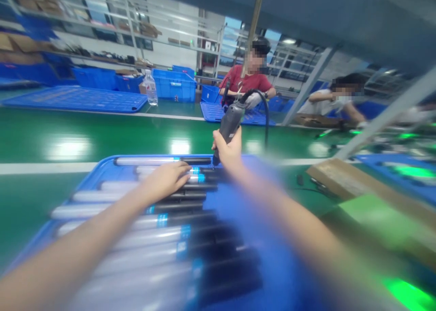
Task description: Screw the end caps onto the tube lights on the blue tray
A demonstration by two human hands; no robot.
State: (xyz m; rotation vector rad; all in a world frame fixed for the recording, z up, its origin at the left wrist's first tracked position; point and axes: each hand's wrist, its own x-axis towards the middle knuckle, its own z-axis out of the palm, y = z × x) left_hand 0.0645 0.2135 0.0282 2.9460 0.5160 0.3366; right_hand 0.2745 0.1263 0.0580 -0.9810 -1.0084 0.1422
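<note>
My right hand (230, 147) is wrapped round a black electric screwdriver (232, 119), which hangs from a hook with its cable looping right. The screwdriver's tip points down beside the black ends of the far tubes; whether it touches one I cannot tell. My left hand (166, 179) lies over the far tubes, its fingers and thumb around a white tube (200, 178) with a blue label band and a black end. Several similar tubes (150, 236) lie side by side in a blue tray (235, 211). The nearer ones are blurred.
A green work surface (136, 136) runs beyond the tray. A water bottle (150, 87), blue lids (75, 98) and a blue crate (173, 85) stand farther back. Two co-workers sit across. A cardboard box (340, 179) is at right, near a slanted metal post (384, 113).
</note>
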